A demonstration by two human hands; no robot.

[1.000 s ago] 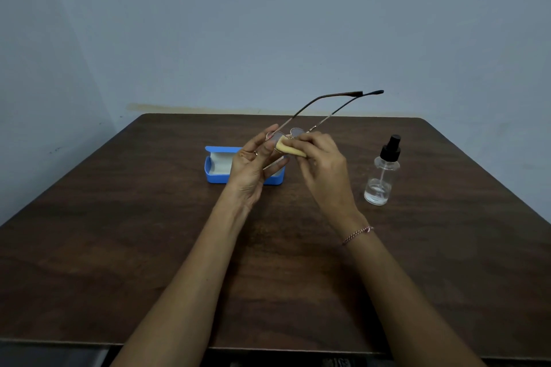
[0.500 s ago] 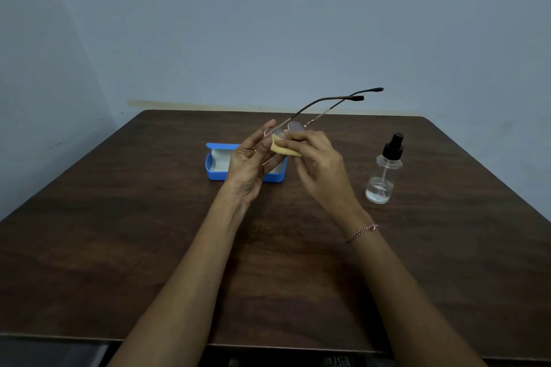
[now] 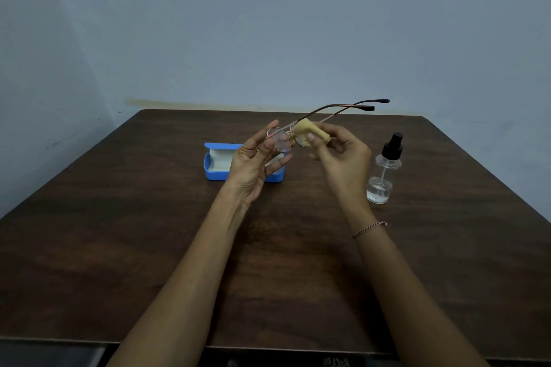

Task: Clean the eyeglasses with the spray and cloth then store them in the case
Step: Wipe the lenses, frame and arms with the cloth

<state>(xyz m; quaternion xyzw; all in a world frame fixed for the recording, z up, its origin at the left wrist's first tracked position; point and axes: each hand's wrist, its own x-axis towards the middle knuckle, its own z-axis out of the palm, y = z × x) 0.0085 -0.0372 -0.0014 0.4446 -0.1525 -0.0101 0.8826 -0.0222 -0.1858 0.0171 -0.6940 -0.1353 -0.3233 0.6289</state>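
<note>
Case (image 3: 215, 164): blue, lid open, on the table left of centre, its right end hidden behind the left hand.
Left hand (image 3: 253, 167): raised off the table, palm toward the camera, fingers up, pinching the rim of one lens.
Eyeglasses (image 3: 282, 141): in the air at frame centre, above the case, temples unfolded toward the upper right.
Cloth (image 3: 310, 132): yellow, wrapped over the other lens.
Right hand (image 3: 340, 158): fingers curled, grasping the cloth; bracelet (image 3: 369, 228) on its wrist.
Spray bottle (image 3: 383, 176): upright, just right of the right hand, not touching it.
Table (image 3: 119, 247): dark wood, bare surface showing at both sides and beneath the forearms; far edge against the wall.
</note>
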